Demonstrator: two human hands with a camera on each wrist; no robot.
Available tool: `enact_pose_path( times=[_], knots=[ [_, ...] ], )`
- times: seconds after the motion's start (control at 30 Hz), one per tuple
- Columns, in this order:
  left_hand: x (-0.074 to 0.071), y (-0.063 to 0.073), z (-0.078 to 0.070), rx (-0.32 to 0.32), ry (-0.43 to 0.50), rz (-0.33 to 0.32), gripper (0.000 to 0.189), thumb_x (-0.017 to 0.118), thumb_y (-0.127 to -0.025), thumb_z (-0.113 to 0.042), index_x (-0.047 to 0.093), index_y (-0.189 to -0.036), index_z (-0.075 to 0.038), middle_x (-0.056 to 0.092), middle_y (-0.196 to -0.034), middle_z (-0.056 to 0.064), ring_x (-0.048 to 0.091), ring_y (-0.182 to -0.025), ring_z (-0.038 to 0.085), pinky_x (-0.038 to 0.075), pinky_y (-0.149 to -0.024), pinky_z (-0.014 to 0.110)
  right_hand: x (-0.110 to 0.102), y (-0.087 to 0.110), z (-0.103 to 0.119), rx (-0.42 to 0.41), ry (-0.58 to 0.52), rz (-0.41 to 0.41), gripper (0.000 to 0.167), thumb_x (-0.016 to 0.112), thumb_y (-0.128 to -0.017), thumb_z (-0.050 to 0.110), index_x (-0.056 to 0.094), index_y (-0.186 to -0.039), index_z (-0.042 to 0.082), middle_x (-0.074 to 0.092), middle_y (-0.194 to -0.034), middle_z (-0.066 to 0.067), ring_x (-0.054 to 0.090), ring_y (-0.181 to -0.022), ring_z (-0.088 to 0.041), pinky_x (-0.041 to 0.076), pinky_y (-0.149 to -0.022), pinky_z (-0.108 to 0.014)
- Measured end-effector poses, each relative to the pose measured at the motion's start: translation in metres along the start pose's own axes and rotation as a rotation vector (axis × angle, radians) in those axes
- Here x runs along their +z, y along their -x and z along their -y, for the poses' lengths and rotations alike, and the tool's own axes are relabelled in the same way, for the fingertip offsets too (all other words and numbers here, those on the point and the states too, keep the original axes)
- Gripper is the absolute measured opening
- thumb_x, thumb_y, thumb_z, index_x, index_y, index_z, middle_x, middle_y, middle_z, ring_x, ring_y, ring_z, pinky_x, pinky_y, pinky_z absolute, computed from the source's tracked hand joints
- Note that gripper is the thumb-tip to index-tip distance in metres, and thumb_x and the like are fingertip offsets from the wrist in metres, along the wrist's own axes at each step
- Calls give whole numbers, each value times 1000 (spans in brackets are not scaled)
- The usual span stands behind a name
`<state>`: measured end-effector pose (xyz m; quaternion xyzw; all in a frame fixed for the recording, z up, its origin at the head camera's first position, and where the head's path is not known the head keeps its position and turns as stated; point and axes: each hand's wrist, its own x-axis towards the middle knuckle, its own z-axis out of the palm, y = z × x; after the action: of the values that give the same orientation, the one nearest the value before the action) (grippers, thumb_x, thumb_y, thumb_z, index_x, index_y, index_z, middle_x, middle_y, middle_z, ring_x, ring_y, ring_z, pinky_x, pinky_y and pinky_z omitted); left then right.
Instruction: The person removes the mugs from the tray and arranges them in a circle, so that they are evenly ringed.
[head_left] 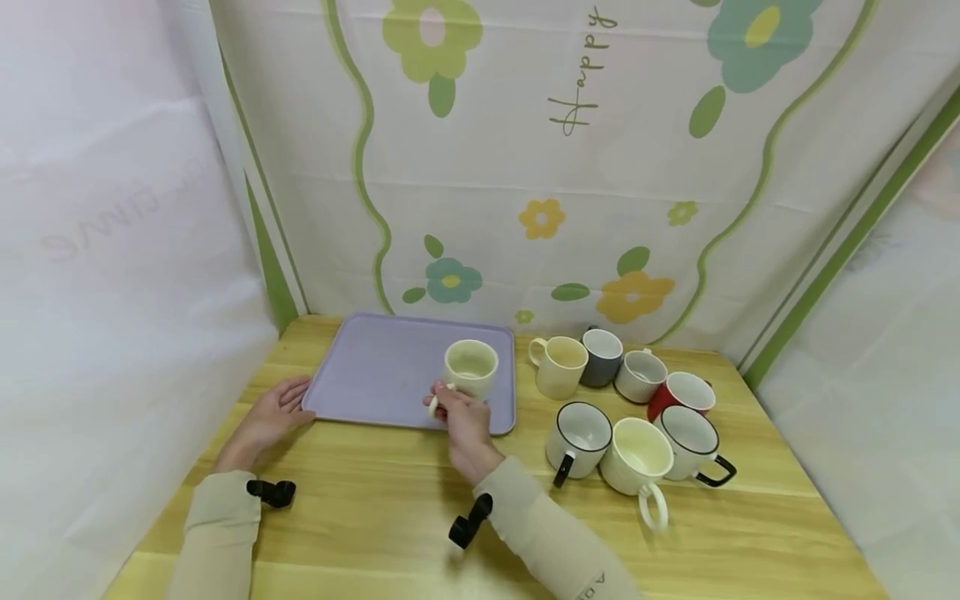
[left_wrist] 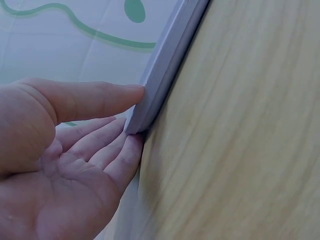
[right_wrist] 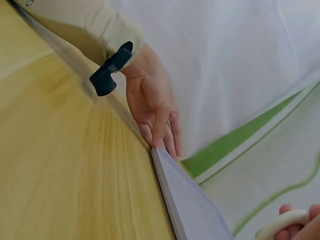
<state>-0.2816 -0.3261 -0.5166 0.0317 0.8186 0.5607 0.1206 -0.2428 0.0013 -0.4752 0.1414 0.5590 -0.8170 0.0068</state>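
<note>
My right hand (head_left: 467,421) grips a pale cream mug (head_left: 471,367) by its handle, over the right part of a purple tray (head_left: 390,367). The mug stands upright, its mouth facing up. In the right wrist view only fingertips around the handle (right_wrist: 287,220) show at the lower right corner. At the tray's near left corner rests my left hand (head_left: 273,414). Seen in the left wrist view, its thumb (left_wrist: 100,100) lies straight against the tray's rim (left_wrist: 160,75), and the other fingers extend loosely around the corner.
Several mugs are grouped right of the tray: a cream one (head_left: 561,368), a dark grey one (head_left: 602,358), a ribbed one (head_left: 640,379), a red one (head_left: 678,396), black-rimmed white ones (head_left: 579,442) and a pale yellow one (head_left: 637,458). Printed cloth (head_left: 480,167) hangs behind the wooden table (head_left: 375,517).
</note>
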Motion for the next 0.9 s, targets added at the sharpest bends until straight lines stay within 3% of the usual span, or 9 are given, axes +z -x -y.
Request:
enact_pose_path(
  times=[0.2, 0.4, 0.47, 0.73, 0.9],
  knots=[
    [-1, 1, -1, -8, -30, -5, 82, 64, -104, -6, 12, -168, 4, 19, -173, 31, 22, -160, 49, 46, -121, 28, -28, 4, 10, -65, -75, -120, 24, 76, -99, 17, 80, -107, -5, 78, -74, 4, 67, -70, -5, 54, -69, -17],
    [1, 2, -4, -8, -47, -7, 81, 63, -105, -7, 12, -167, 4, 19, -172, 32, 22, -160, 49, 39, -125, 47, -52, 1, 13, -106, -74, -212, 22, 77, -98, 19, 83, -102, -2, 78, -74, 4, 65, -70, -6, 56, -70, -18],
    [1, 2, -4, -11, -52, -12, 81, 63, -105, -7, 12, -167, 4, 20, -172, 32, 23, -160, 49, 39, -125, 46, -58, -1, 12, -112, -67, -235, 22, 78, -98, 20, 83, -101, -1, 79, -75, 4, 65, -71, -6, 56, -70, -18],
    [0, 1, -3, -3, -50, -13, 81, 63, -105, -7, 13, -167, 4, 20, -172, 32, 23, -160, 49, 49, -112, 15, -74, -5, 4, -112, -59, -302, 23, 76, -100, 23, 83, -102, 1, 80, -78, 2, 63, -72, -6, 56, -76, -22],
    [1, 1, -4, -1, -47, -15, 81, 63, -105, -7, 14, -167, 4, 21, -172, 32, 24, -159, 49, 49, -113, 17, -79, -9, -1, -137, -71, -343, 21, 76, -99, 21, 85, -91, 4, 79, -75, 3, 60, -70, -6, 54, -72, -20]
  ],
)
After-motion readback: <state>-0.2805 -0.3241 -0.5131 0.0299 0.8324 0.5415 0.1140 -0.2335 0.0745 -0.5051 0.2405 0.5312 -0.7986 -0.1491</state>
